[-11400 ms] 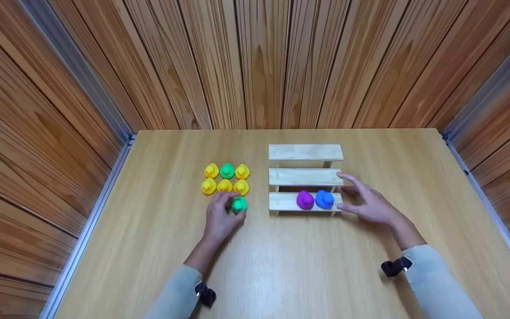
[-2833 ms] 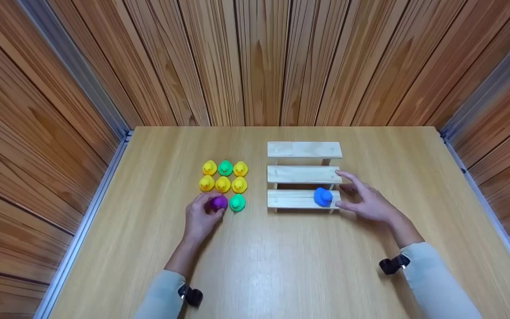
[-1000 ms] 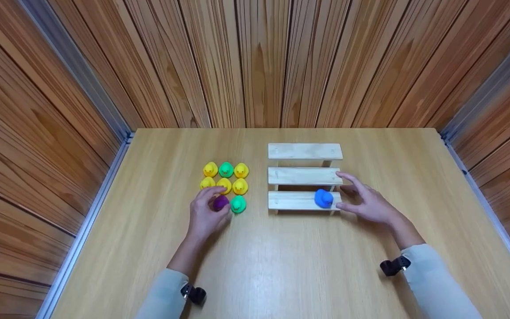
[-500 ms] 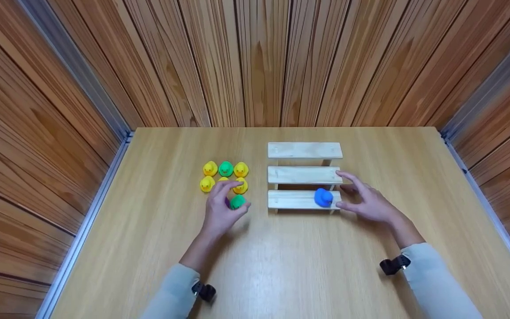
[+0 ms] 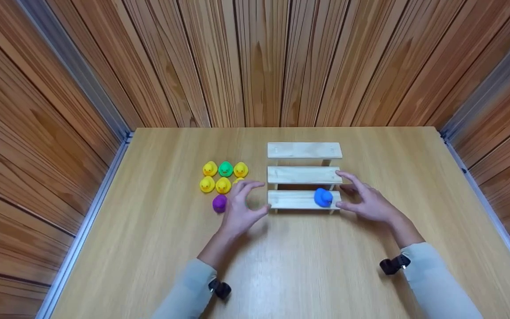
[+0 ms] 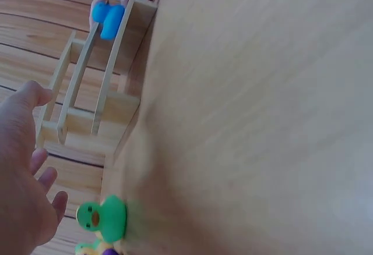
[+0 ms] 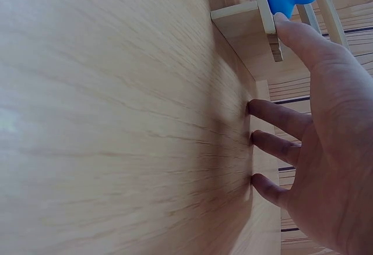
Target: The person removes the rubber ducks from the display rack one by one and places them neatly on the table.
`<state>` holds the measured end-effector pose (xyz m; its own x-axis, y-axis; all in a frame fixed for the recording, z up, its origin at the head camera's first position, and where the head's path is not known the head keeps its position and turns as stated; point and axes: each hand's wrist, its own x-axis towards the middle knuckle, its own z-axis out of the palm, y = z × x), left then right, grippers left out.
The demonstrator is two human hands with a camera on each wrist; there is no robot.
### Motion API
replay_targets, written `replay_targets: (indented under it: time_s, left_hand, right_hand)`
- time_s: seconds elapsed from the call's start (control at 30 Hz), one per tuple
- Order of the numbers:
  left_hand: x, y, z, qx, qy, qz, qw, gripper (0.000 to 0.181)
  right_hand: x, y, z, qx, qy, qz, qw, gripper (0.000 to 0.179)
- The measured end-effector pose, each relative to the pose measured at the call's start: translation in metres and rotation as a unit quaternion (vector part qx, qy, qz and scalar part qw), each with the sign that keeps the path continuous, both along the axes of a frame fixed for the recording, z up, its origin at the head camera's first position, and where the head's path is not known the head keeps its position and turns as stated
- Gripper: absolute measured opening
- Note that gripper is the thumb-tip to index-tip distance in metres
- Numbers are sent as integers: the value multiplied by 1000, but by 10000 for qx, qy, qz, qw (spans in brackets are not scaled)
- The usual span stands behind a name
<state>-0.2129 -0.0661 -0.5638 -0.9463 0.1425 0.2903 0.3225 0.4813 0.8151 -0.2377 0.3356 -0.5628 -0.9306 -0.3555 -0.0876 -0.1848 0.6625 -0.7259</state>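
Note:
My left hand (image 5: 238,212) is spread above the table with nothing in it, its fingertips near the left end of a three-step wooden shelf (image 5: 290,199). It mostly hides the front green rubber duck (image 6: 113,217), which shows in the left wrist view. Beside that hand sits a purple rubber duck (image 5: 219,204). On the right, my right hand (image 5: 368,204) rests its thumb at the end of the bottom step and its index finger at the middle step; its other fingertips reach down to the tabletop. A blue rubber duck (image 5: 323,197) sits on the bottom step, close to the right thumb.
Behind the purple duck, several yellow rubber ducks (image 5: 223,185) and one green duck (image 5: 226,169) stand in two rows. Wood-panelled walls (image 5: 264,66) enclose the table (image 5: 281,266) at the back and sides. A small black camera sits on each wrist.
My left hand carried the purple duck from the bottom step to the left of the front green duck, released it, then moved right toward the shelf. The right hand has stayed put.

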Motion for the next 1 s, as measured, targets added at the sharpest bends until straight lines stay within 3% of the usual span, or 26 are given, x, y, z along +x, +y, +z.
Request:
replay_targets:
  time_s: [0.37,0.67,1.0]
  left_hand:
    - [0,33,2,99,-160,-476,9987,53]
    - [0,59,1,243,-461,-604,9968,51]
    - [-2,85,6,113,-128,-772,9969,50]
  right_hand:
    - [-1,0,1,0,16,-1,10000,92]
    - [0,0,3,65,24,-56,10000,93]
    - [2,0,3,148,-46,-85,9998,92]
